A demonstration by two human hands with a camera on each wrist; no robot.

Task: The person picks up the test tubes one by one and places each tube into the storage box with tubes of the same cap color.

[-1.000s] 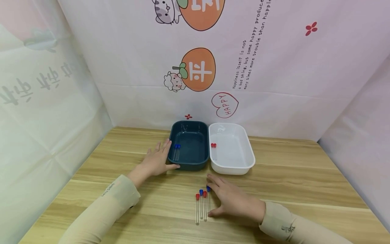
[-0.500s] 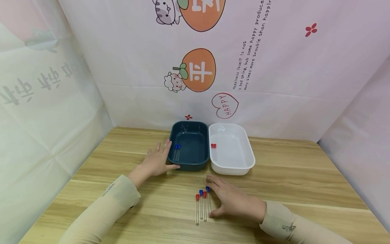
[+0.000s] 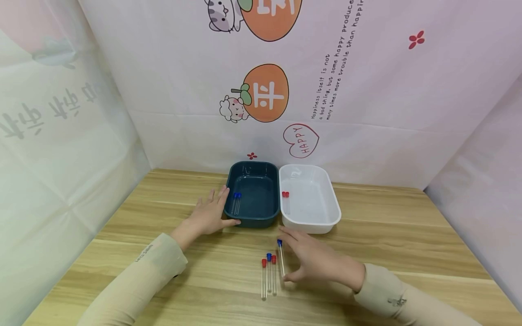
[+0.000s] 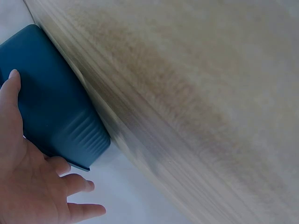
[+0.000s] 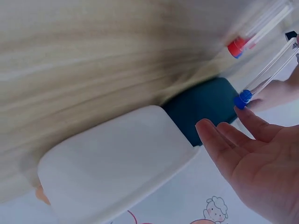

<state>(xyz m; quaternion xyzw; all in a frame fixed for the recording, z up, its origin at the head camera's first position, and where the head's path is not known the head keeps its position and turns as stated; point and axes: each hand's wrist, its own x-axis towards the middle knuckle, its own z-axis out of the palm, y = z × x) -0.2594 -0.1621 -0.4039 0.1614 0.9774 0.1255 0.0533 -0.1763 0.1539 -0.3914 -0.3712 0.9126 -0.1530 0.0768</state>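
My right hand (image 3: 314, 258) holds a blue-capped glass test tube (image 3: 282, 258) endwise, index finger at the cap and thumb at the lower end. In the right wrist view that blue cap (image 5: 243, 99) meets a fingertip, and the tube is apart from the others. Left of it on the table lie a red-capped tube (image 3: 274, 278), another blue-capped tube (image 3: 269, 277) and another red-capped tube (image 3: 263, 281). My left hand (image 3: 208, 216) rests with spread fingers against the left side of the dark teal bin (image 3: 254, 222), thumb at its near rim.
Two blue-capped tubes (image 3: 237, 203) lie inside the teal bin at its left. A white bin (image 3: 311, 226) stands right beside it, holding two red-capped tubes (image 3: 286, 194). A printed cloth (image 3: 359, 145) hangs behind the wooden table (image 3: 391, 226).
My right hand has moved slightly right and away from me, taking the rightmost blue-capped test tube away from the row. The left hand stays at the teal bin.
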